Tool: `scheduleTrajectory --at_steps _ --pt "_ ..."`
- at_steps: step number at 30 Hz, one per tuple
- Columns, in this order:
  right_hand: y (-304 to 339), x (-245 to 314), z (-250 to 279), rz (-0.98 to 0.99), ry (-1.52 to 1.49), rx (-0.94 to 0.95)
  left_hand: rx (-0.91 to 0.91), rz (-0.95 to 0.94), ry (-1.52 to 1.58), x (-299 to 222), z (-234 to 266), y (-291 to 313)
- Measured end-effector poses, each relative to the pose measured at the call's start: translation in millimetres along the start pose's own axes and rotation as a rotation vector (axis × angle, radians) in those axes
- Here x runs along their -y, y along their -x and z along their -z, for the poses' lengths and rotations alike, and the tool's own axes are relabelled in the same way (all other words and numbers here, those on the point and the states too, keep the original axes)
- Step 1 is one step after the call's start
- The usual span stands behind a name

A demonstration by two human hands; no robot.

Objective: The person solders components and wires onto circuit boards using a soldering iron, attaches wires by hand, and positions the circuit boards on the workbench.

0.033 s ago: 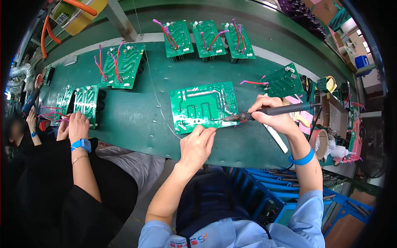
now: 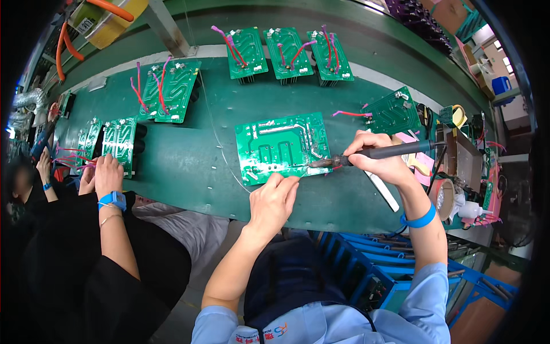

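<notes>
A green circuit board [image 2: 282,146] lies face up in front of me on the green bench, its silvery solder tracks shining. My right hand [image 2: 375,157] is wrapped round the dark handle of a soldering iron [image 2: 401,150], whose brownish tip rests at the board's lower right part. At the board's near edge, my left hand [image 2: 272,202] is closed in a pinch on a thin solder wire [image 2: 224,159], which hangs from above and runs down to the fingers. The wire's end at the fingertips is too small to make out.
Several boards with red and purple leads [image 2: 247,53] stand along the far side, and another board [image 2: 392,112] is at right. A white strip [image 2: 382,192] lies near my right wrist. On the left, a co-worker's hand [image 2: 109,175] touches a board. Blue racks [image 2: 372,258] stand below.
</notes>
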State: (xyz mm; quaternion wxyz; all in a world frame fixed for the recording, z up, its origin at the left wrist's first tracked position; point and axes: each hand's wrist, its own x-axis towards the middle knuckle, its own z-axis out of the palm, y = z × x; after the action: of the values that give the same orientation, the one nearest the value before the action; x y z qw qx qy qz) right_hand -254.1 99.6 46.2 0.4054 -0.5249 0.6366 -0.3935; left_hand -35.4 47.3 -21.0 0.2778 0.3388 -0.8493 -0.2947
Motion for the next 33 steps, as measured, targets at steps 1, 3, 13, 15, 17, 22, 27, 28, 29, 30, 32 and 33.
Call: scheduleTrajectory --at_steps 1,3,13,15,17,22,27,28,29,30,32,33 --pt "-1 -1 1 0.008 0.022 0.029 -0.019 -0.009 -0.009 0 -1 0" --pt "-3 -2 3 0.004 0.012 0.053 -0.009 0.009 0.007 1 -2 -1" --pt "0 0 1 0.044 0.073 0.049 -0.054 0.067 -0.017 4 1 -2" --pt "0 2 1 0.034 0.053 0.062 0.005 0.061 0.035 4 1 -2" --pt "0 3 1 0.022 0.045 0.070 -0.006 0.033 0.031 3 -1 -3" --pt "-3 5 3 0.088 0.073 0.113 -0.021 0.032 0.022 3 -3 -5" --pt "6 10 6 0.053 0.096 0.061 -0.029 0.081 0.027 6 3 -5" --pt "7 11 7 0.059 0.133 0.046 0.000 0.101 0.043 6 3 -4" --pt "9 11 6 0.072 0.131 0.054 -0.017 0.084 0.035 6 4 -4" --pt "9 11 5 0.053 0.092 0.041 -0.010 0.068 0.042 5 3 -3" --pt "10 9 2 0.035 0.054 0.027 -0.004 0.050 0.049 4 2 -2" --pt "9 8 -1 0.038 0.024 0.014 0.002 0.039 0.054 4 2 -2"
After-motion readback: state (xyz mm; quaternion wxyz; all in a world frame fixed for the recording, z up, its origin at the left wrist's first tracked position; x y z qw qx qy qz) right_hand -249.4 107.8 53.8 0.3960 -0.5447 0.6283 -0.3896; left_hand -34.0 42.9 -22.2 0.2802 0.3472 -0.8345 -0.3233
